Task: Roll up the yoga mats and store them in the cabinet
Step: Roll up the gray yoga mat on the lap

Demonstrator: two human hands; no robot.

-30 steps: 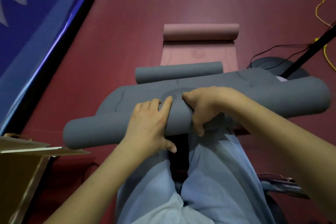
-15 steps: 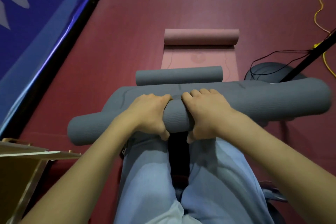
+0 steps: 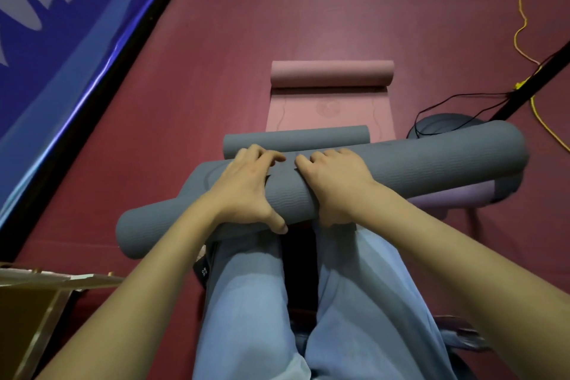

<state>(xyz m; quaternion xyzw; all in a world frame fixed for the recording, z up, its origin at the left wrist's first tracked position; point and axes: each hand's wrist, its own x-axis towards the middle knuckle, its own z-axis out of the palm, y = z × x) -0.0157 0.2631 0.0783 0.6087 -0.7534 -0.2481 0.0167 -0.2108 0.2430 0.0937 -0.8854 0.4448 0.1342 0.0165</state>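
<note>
A person is kneeling on a dark red floor [image 3: 324, 3], and both hands are resting on a thick grey mat roll [image 3: 431, 160] that is lying across the middle of the frame, running from lower left to upper right. The left hand [image 3: 243, 188] is gripping the roll just left of centre, its fingers curling over the top and its thumb hooking under the near side. The right hand [image 3: 336, 185] is sitting just beside it, fingers bent over the top of the roll in the same way and its thumb tucking down at the near edge. The roll is lying against the person's knees, which are showing in light blue trousers [image 3: 246, 302] at the bottom centre.

Just beyond the hands, a thinner grey roll [image 3: 324, 137] is lying on the floor. Farther up the frame, a pink mat [image 3: 330, 111] is lying partly rolled, its rolled end at the far side. A blue banner [image 3: 61, 40] is filling the upper left, a yellow cord [image 3: 521, 28] is trailing down the upper right, and a cardboard box [image 3: 27, 311] is sitting at the lower left.
</note>
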